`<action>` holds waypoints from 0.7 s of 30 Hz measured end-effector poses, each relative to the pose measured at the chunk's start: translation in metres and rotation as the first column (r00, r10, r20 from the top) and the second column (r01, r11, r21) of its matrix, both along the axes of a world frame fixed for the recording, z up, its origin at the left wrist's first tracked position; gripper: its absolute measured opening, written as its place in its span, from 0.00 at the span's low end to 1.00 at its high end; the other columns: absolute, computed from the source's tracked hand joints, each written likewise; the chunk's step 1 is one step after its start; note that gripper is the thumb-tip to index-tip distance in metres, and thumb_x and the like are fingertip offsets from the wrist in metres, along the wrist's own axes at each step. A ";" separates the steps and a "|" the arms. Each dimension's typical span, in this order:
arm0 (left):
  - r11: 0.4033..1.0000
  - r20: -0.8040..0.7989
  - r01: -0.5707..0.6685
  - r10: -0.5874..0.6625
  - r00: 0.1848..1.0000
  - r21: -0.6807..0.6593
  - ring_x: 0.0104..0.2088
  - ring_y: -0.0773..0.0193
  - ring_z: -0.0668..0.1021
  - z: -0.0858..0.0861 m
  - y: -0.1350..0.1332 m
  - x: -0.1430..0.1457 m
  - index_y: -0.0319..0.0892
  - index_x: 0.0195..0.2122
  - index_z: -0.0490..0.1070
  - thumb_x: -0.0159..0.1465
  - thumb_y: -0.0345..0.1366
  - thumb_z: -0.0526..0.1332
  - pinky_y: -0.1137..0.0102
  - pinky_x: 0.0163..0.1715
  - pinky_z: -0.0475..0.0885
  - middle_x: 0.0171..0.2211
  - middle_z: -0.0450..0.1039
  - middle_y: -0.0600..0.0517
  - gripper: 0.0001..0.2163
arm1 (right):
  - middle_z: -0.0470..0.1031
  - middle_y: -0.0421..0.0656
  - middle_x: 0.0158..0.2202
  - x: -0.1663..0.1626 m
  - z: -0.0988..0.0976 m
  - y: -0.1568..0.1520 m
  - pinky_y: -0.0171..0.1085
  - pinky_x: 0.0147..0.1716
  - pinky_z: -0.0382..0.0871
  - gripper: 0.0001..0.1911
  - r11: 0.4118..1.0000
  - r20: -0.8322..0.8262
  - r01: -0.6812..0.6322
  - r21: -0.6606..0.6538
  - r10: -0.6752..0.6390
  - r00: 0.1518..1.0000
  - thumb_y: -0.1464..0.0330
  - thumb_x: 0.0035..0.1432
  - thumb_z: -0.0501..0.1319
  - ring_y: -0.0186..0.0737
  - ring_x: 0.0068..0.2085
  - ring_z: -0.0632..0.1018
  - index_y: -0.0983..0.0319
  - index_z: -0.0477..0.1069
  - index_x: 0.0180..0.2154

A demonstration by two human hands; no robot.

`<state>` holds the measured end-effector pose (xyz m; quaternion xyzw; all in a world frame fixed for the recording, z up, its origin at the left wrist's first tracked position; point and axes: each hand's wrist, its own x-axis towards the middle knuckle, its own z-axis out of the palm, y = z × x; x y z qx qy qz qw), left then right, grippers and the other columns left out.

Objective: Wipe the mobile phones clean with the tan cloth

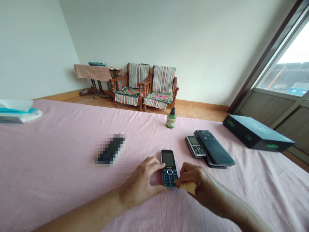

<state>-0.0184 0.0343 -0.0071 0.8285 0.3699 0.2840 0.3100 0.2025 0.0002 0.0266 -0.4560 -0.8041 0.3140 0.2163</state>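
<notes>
A dark keypad phone [169, 170] lies face up on the pink cloth in front of me, its screen end pointing away. My left hand [142, 180] holds it along the left side, with a fingertip at the edge by the screen and the thumb at the bottom corner. Pinched in my right hand [199, 180] is a small yellow cloth [189, 187], pressed against the lower right of the keypad. Part of the cloth is hidden by the fingers. Right of the phone lie a silver keypad phone [196, 147] and a stack of black smartphones [214, 148].
A blurred dark object [111, 150] lies to the left on the pink bedsheet [60, 154]. A green spray bottle [171, 118] stands at the far edge. To the right sits a black box [256, 133]; a tissue pack [19, 112] is far left. Two wooden chairs [159, 82] stand beyond.
</notes>
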 end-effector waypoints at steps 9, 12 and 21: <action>1.000 0.004 0.003 -0.003 1.000 0.011 0.47 0.57 0.72 0.001 0.000 -0.001 0.45 0.50 0.70 0.50 0.32 0.72 0.62 0.49 0.68 0.45 0.69 0.50 0.25 | 0.68 0.39 0.30 -0.005 0.003 -0.001 0.31 0.30 0.61 0.16 0.999 -0.018 0.023 0.029 -0.022 1.000 0.81 0.57 0.55 0.32 0.32 0.72 0.59 0.78 0.29; 1.000 -0.003 0.006 -0.006 1.000 0.001 0.47 0.58 0.72 0.002 -0.001 -0.001 0.45 0.51 0.70 0.50 0.31 0.72 0.63 0.49 0.68 0.45 0.69 0.50 0.26 | 0.69 0.39 0.31 -0.003 0.004 -0.003 0.30 0.29 0.61 0.15 1.000 -0.018 -0.018 -0.018 0.018 1.000 0.80 0.57 0.56 0.31 0.31 0.72 0.60 0.77 0.28; 1.000 -0.010 0.004 -0.004 1.000 0.020 0.46 0.58 0.72 0.001 -0.002 0.000 0.44 0.50 0.70 0.50 0.32 0.73 0.63 0.49 0.69 0.44 0.69 0.49 0.26 | 0.68 0.39 0.30 -0.008 -0.001 0.002 0.31 0.29 0.61 0.16 0.997 -0.025 0.053 0.053 -0.052 0.998 0.81 0.57 0.55 0.31 0.31 0.71 0.61 0.77 0.28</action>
